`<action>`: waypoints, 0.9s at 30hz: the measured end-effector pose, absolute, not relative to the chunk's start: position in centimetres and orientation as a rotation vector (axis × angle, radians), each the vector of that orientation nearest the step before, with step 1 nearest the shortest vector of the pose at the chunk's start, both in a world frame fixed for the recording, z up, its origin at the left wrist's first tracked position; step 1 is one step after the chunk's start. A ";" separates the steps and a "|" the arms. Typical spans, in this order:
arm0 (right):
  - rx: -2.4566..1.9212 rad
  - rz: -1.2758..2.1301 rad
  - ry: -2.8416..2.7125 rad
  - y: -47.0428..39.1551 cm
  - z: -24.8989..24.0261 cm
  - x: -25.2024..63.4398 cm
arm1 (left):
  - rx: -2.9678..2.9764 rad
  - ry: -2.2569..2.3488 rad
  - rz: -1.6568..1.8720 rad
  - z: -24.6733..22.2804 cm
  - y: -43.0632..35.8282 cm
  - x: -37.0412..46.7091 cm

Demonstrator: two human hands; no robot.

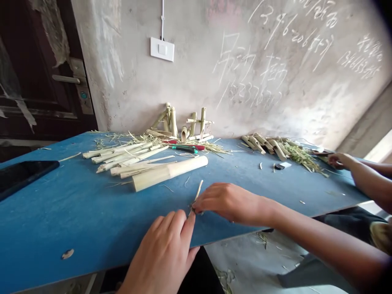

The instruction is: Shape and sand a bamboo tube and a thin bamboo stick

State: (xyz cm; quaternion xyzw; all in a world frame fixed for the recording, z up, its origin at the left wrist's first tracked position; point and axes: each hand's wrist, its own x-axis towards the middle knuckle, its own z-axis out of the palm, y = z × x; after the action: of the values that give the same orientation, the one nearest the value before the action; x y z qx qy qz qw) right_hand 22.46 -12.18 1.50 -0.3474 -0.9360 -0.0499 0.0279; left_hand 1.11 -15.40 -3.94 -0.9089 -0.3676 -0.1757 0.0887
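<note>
I see my left hand (167,255) resting palm-down at the near edge of the blue table (61,212), fingers extended, index tip touching the lower end of a thin bamboo sliver (197,194). My right hand (226,202) is closed in a pinch on the same sliver; its fingertips cover the contact point, so I cannot tell how much of the strip lies under them. The sliver angles up and away from both hands, free end just above the tabletop. A thick bamboo tube (170,171) lies beyond it, near a pile of split bamboo pieces (125,157). A dark phone (24,175) is cut off at the left frame edge. Another person's hand (339,160) at far right holds something I cannot make out.
</note>
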 end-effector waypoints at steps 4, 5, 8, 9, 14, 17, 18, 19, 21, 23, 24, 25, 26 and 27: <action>-1.114 -0.215 -2.778 -12.1 1.3 22.3 | -2.718 -1.111 -0.505 -4.0 -15.4 1.0; -1.091 -0.189 -2.788 -12.0 1.3 22.3 | -2.731 -1.113 -0.502 -3.9 -15.4 1.1; -1.024 -0.069 -2.830 -12.1 1.5 22.3 | -2.743 -1.114 -0.482 -3.8 -15.3 1.2; -1.067 -0.063 -2.811 -12.1 1.6 22.3 | -2.736 -1.122 -0.473 -3.8 -15.3 1.2; -1.087 0.142 -2.807 -12.0 1.7 23.1 | -2.730 -1.123 -0.481 -3.9 -15.4 1.3; -1.369 0.102 -2.453 -11.2 1.5 24.7 | -2.732 -1.123 -0.499 -4.0 -15.3 1.2; -1.396 0.166 -2.313 -11.0 1.3 25.2 | -2.737 -1.116 -0.512 -4.0 -15.3 1.1; -1.407 0.258 -2.179 -10.8 1.2 25.5 | -2.743 -1.111 -0.523 -4.0 -15.2 1.1; -1.383 0.469 -1.960 -10.6 1.0 26.0 | -2.752 -1.103 -0.537 -4.1 -15.1 1.1; -1.375 0.621 -1.812 -10.7 0.9 26.0 | -2.748 -1.109 -0.544 -4.2 -15.1 1.2; -1.383 0.664 -1.773 -10.8 0.8 26.0 | -2.744 -1.114 -0.548 -4.3 -15.1 1.2; -1.396 0.682 -1.762 -11.0 0.8 25.9 | -2.741 -1.118 -0.553 -4.3 -15.1 1.3; -1.413 0.662 -1.782 -11.1 0.9 25.9 | -2.738 -1.115 -0.561 -4.4 -15.1 1.3; -1.436 0.580 -1.828 -11.3 0.9 25.8 | -2.734 -1.115 -0.569 -4.4 -15.1 1.3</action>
State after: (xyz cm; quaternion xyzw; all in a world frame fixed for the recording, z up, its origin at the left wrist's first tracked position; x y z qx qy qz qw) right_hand 25.80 -11.27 0.91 -0.5582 -0.7106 0.2255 0.3641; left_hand 1.30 -15.13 -4.40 -0.9072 -0.3699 -0.1889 0.0671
